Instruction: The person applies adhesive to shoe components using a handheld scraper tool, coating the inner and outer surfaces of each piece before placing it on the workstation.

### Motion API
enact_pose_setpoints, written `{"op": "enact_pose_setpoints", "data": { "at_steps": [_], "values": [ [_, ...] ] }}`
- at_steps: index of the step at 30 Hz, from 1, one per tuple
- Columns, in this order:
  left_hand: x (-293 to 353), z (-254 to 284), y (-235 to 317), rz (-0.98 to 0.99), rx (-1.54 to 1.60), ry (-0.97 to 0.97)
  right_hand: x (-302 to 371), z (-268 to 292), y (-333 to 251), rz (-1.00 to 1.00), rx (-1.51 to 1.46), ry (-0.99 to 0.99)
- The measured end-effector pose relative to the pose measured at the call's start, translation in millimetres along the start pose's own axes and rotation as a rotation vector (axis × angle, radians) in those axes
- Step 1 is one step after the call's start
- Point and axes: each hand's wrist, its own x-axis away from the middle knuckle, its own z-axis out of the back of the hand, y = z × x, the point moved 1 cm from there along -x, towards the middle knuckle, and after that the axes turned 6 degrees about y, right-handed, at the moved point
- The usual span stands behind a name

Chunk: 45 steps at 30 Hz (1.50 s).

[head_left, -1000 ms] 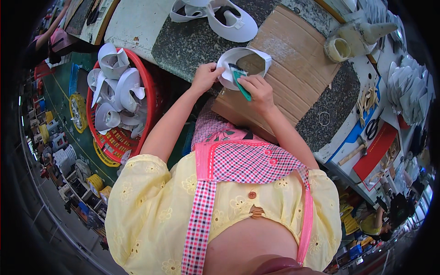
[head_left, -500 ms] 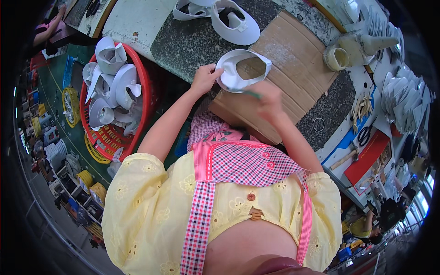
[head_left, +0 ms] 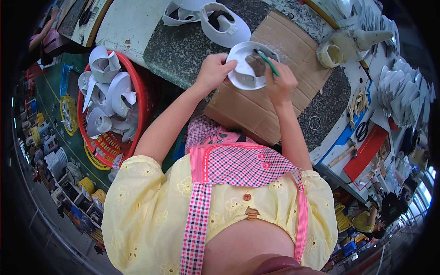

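Note:
My left hand [head_left: 214,72] pinches the left rim of a white, curved piece that looks like a shoe upper [head_left: 244,81]. It is held over a brown cardboard sheet [head_left: 238,110]. My right hand [head_left: 281,84] grips a slim green-handled brush [head_left: 268,64], whose tip reaches the inner far side of the upper. Beyond it, two more white uppers [head_left: 231,37] lie on the dark speckled slab [head_left: 176,57]. To the right of the cardboard stands a glue-smeared pot [head_left: 331,56] with a pale, crusted rim.
On my left, a red basket [head_left: 140,98] holds several white uppers. At the right are stacks of white pieces [head_left: 403,94], black scissors [head_left: 362,131], a hammer [head_left: 343,156] and a red flat piece [head_left: 365,153]. Other people are at the upper left and lower right.
The upper has shifted right and turned in my left hand. My right hand has moved with the brush from the upper's near edge to its right, the tip now at the far inner side.

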Motion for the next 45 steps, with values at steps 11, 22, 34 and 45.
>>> {"op": "enact_pose_setpoints", "data": {
  "at_steps": [11,22,34,45],
  "values": [
    [-55.3,-88.5,115.3,-0.868,-0.992,-0.422,-8.1,40.5,52.0,0.273,0.06,-0.076],
    [-34.1,-32.4,87.5,-0.988,-0.943,-0.225,13.4,62.3,46.7,-0.507,-0.364,-0.198],
    [69.7,316.4,5.4,-0.453,-1.893,1.219,65.7,122.0,109.0,-0.985,-0.804,0.332],
    [58.6,373.5,-95.7,0.365,-0.861,1.683,23.7,78.8,68.8,-0.909,-0.799,0.201]
  ]
}}
